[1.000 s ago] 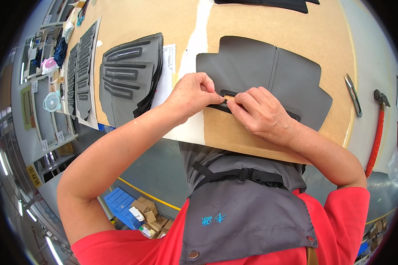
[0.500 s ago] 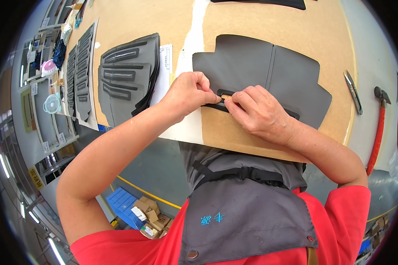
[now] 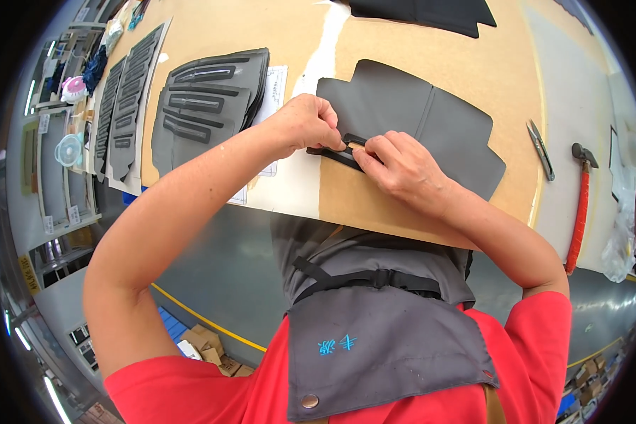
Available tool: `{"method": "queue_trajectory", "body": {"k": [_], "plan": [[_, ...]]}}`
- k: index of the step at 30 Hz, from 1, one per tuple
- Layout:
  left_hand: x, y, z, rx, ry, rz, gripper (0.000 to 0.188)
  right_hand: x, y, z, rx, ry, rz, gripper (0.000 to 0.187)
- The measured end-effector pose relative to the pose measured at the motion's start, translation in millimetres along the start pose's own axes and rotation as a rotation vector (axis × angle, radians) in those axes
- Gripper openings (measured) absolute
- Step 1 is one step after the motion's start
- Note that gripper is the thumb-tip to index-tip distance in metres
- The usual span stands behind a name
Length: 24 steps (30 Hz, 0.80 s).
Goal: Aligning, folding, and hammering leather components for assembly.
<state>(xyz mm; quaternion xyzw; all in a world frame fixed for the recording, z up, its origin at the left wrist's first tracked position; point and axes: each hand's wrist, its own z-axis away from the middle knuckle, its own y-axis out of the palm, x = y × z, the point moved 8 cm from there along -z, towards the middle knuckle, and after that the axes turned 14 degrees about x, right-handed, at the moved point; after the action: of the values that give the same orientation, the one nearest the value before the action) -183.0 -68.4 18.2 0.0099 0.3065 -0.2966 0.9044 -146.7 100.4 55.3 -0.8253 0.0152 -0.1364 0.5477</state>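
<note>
A dark grey sheet panel [image 3: 389,99] with a seam down its middle lies on the table, a black strip [image 3: 332,157] along its near edge. Through a small slot at that edge, the tan table covering shows. At the slot's left end, my left hand [image 3: 307,126] pinches the slot's black edging between thumb and forefinger. My right hand [image 3: 406,169] rests on the near edge with curled fingers, thumb and forefinger gripping the panel at the slot's right end. Its fingers cover part of the strip, and exactly what lies under them is hidden.
To the left lies a stack of grey panels with black strips [image 3: 205,102], over white paper [image 3: 274,106]. Narrower panels [image 3: 131,99] lie farther left. Thread snips [image 3: 540,148] and a red-handled hammer [image 3: 579,205] are at right. A black piece [image 3: 424,13] lies at the far edge.
The whole view has shifted and turned slightly. Both hands stay at the slot, with the left fingertips still pinching its left end and the right hand still on the panel's edge.
</note>
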Motion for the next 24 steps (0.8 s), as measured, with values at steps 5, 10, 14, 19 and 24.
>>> {"method": "queue_trajectory", "body": {"k": [5, 10, 14, 19, 24], "plan": [[11, 10, 10, -0.135, 0.25, -0.132, 0.015, 1, 2, 0, -0.034, 0.008, 0.064, 0.011], [4, 44, 59, -0.61, 0.736, -0.523, 0.02, 2, -2, 0, 0.001, -0.001, 0.089, 0.012], [8, 64, 67, -0.738, 0.84, -0.797, 0.037, -1, 0, -1, 0.029, 0.038, 0.008, 0.014], [13, 72, 69, -0.809, 0.861, -0.894, 0.048, -18, -2, 4, 0.071, 0.264, -0.27, 0.016], [12, 73, 69, -0.814, 0.839, -0.876, 0.05, -21, -5, 14, 0.056, 0.322, -0.341, 0.015]]}}
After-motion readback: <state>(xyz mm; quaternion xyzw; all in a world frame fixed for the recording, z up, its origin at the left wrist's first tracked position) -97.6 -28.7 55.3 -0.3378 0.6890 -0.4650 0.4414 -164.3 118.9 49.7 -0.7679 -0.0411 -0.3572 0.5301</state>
